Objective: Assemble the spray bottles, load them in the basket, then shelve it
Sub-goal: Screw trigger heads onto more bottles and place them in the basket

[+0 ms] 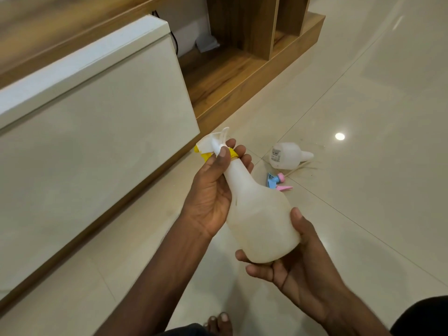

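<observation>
1. Head view: the left hand [213, 190] has its fingers [224, 154] curled tight round the yellow collar [233, 154] and white spray head [213, 144], at the neck of the bottle [259, 219].
2. The right hand [298, 265] cups the bottle's base, fingers half open beneath it and thumb on the side.
3. Risk, as I judge it: a crooked collar could cross-thread, or the smooth base could slip in that loose cradle.
4. A second bottle [287, 155] and a pink-and-blue spray head [277, 181] lie apart on the floor [363, 93]; no basket shows.
</observation>
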